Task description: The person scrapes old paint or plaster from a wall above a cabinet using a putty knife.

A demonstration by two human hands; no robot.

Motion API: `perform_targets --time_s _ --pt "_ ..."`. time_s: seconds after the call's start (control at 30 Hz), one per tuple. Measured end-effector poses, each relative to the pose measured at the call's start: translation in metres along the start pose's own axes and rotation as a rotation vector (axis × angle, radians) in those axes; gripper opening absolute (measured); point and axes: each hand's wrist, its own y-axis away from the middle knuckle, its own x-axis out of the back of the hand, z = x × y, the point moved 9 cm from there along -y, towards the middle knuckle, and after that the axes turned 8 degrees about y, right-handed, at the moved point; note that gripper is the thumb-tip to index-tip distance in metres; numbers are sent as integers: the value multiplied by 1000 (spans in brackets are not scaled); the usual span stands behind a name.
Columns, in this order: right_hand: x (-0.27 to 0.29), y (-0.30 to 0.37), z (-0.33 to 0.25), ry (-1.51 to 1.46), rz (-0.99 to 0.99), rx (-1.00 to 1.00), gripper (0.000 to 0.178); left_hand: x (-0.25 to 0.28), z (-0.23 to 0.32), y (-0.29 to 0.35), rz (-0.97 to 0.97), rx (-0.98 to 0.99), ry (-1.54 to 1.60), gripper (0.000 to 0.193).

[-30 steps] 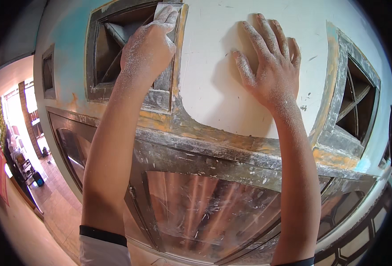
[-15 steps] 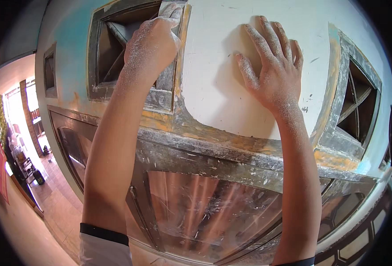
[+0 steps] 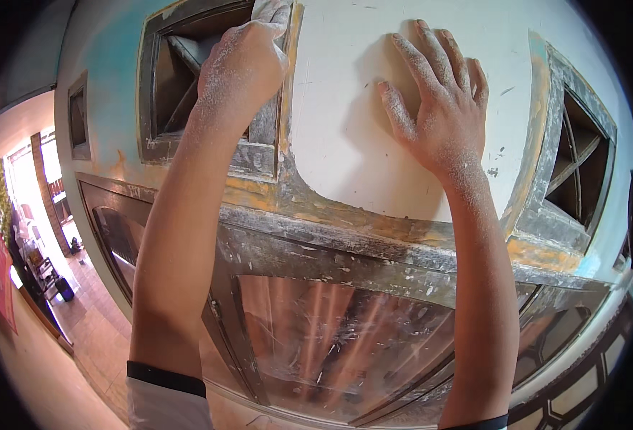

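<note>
My left hand (image 3: 245,64), dusted with white powder, is closed against the right side of a dark wooden vent frame (image 3: 262,161). A pale grey edge shows by its fingertips at the top of the view, but what the fingers grip is hidden. My right hand (image 3: 445,107), also powdery, lies flat with fingers spread on the white wall panel (image 3: 331,143). Bare, scuffed wood and orange-brown patches border the panel.
A second wooden vent (image 3: 578,158) with crossed slats is at the right. Below runs a worn wooden ledge (image 3: 331,233) above a glass pane (image 3: 345,337) with reddish curtains. At far left, a bright doorway (image 3: 33,186) opens onto a tiled floor (image 3: 90,308).
My left hand has shifted slightly left and up along the vent frame, still closed. My right hand stays flat on the panel; the whole view has shifted a little.
</note>
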Motion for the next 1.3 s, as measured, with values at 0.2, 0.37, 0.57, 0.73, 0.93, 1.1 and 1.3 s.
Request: perform_targets --time_s 0.2,0.37,0.57,0.73,0.93,1.1,1.3 --pt "-5 2 3 6 -34 -32 61 -3 9 0 -110 113 -112 49" --pt "-3 1 1 2 -31 -28 60 -5 6 -4 -69 74 -38 51" --pt "-2 2 0 16 -13 -9 60 -6 6 -6 -85 113 -65 50" --pt "-1 1 2 -7 -13 -27 60 -6 3 0 -28 74 -23 50" --pt "-3 2 1 -19 -4 -22 58 -4 6 -10 -52 83 -26 48" --pt "-2 2 2 -17 -11 -25 59 -7 0 0 29 20 7 41" --pt "-5 3 1 -20 -7 -25 58 1 4 -2 43 53 14 42"
